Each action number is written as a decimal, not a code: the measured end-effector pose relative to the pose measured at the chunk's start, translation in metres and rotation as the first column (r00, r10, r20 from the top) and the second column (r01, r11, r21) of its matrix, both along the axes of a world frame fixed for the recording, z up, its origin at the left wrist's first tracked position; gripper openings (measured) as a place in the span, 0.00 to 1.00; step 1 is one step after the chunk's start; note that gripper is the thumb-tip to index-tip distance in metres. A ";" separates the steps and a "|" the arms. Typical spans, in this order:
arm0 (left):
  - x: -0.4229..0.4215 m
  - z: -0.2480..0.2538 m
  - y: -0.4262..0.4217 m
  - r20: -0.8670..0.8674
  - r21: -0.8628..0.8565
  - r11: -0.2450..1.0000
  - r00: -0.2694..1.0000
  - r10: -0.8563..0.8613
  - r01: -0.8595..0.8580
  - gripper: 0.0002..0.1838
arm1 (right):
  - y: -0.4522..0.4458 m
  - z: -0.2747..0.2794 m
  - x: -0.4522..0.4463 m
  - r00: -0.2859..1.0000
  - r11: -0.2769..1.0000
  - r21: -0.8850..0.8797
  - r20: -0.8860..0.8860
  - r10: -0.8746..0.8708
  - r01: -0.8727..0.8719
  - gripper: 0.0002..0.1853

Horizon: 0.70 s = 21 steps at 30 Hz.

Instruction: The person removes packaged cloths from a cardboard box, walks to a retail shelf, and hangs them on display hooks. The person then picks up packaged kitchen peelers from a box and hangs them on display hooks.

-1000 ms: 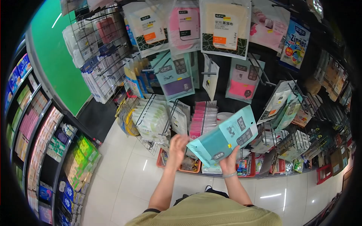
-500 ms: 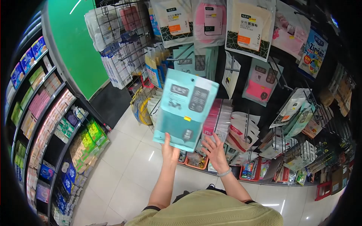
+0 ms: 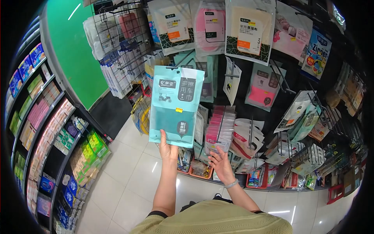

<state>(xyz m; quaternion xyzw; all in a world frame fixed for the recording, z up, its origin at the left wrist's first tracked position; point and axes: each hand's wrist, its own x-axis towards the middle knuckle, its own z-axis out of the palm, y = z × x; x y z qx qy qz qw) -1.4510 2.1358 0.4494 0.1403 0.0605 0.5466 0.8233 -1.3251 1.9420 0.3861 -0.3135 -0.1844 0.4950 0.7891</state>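
Note:
My left hand (image 3: 168, 149) grips the lower edge of a teal packet of car-wiping cloth (image 3: 171, 123), thumb on the front and fingers behind. The packet is nearly upright and faces me, with dark label panels and a small yellow price sticker. A dark metal hook shows at its top edge; I cannot tell whether it passes through the hang hole. To the right, my right hand (image 3: 221, 165) is open with fingers apart and holds nothing. Behind it hang pink packets (image 3: 222, 126). More teal packets (image 3: 208, 84) hang behind the held one.
Large hanging packets (image 3: 249, 31) line the dark rack above. A wire grid (image 3: 117, 35) with white goods stands at the upper left. Shelves of tissue packs (image 3: 48, 103) curve along the left. Orange bins (image 3: 200, 171) sit low by the tiled floor (image 3: 128, 187).
The teal packet has moved left and up and turned from tilted to nearly upright, its top now by a hook. My right hand has dropped slightly, still open. The view has shifted a little.

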 end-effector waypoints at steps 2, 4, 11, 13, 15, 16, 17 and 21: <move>0.004 -0.001 0.003 0.004 -0.001 1.000 1.000 -0.005 0.005 0.28 | -0.002 -0.002 0.001 1.000 1.000 0.003 -0.017 -0.006 0.006 0.30; 0.014 -0.003 0.008 0.004 -0.004 1.000 1.000 -0.008 0.008 0.27 | -0.005 -0.003 0.003 1.000 1.000 -0.004 -0.024 -0.017 0.017 0.28; 0.080 -0.014 0.063 0.064 0.015 0.998 0.996 -0.054 0.053 0.26 | -0.030 -0.009 0.006 0.993 0.993 -0.050 -0.027 -0.112 0.110 0.28; 0.095 -0.008 0.070 0.084 0.004 0.995 0.992 -0.096 0.096 0.26 | -0.044 -0.014 0.004 0.985 0.984 -0.069 -0.031 -0.169 0.166 0.28; 0.108 -0.013 0.072 0.080 0.026 0.994 0.991 -0.104 0.102 0.27 | -0.060 -0.021 0.001 0.971 0.968 -0.090 -0.028 -0.238 0.235 0.28; 0.114 -0.022 0.076 0.110 0.039 0.991 0.985 -0.135 0.132 0.28 | -0.070 -0.024 -0.002 0.957 0.951 -0.126 -0.037 -0.289 0.282 0.27; 0.119 -0.033 0.080 0.138 0.050 0.985 0.976 -0.171 0.165 0.29 | -0.080 -0.029 -0.005 0.941 0.930 -0.171 -0.044 -0.337 0.325 0.27; 0.124 -0.062 0.040 -0.089 -0.187 0.967 0.977 -0.195 0.175 0.34 | -0.135 -0.064 -0.025 0.832 0.808 -0.375 -0.145 -0.536 0.455 0.20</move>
